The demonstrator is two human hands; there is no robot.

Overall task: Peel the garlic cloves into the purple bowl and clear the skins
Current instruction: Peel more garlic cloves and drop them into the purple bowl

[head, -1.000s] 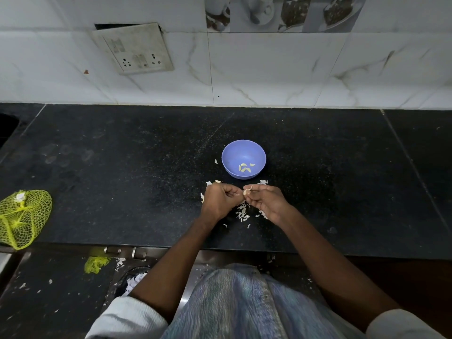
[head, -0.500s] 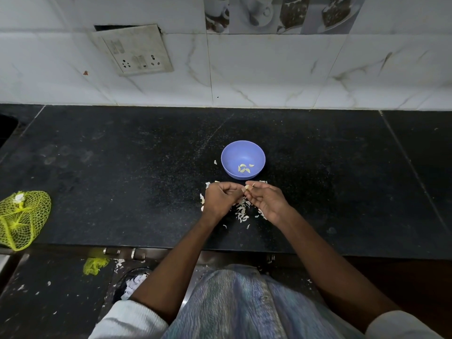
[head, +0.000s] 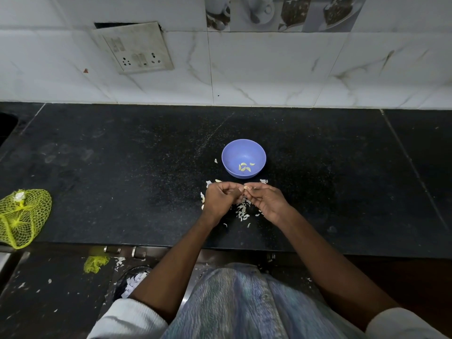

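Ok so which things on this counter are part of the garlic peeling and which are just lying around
Part of the job:
- purple bowl with peeled cloves inside
- garlic clove pinched between left hand and right hand
- loose skins on the counter under the hands

Just lying about:
- yellow net bag at the counter's left edge
- wall socket plate

Cloves (head: 244, 167) in bowl (head: 230, 152); skins (head: 242, 211) before it; net bag (head: 23, 216) far left.

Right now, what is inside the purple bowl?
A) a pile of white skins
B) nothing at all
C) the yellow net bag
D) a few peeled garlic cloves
D: a few pale peeled cloves lie at the bottom of the purple bowl.
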